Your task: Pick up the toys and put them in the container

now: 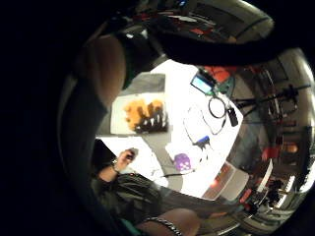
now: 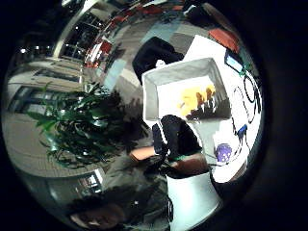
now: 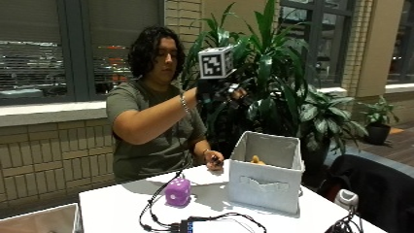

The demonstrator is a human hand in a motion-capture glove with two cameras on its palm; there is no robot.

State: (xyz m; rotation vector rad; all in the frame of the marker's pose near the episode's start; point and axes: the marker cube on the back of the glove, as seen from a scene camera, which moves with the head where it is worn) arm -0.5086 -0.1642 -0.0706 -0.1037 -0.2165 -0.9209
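Note:
My gloved right hand is raised at head height, above and to the left of the white fabric container. Its fingers hang loosely curled and nothing shows between them. An orange toy peeks over the container's rim. From the palm views the container holds orange toys and a dark spiky one; they also show as orange toys inside the container. A purple die stands on the white table left of the container. The bare left hand rests at the table's far edge on a small dark thing.
Black cables run across the table's front beside the die. A second white bin sits off the table's left corner. A small screen device and a cable loop lie on the table. Tall plants stand behind.

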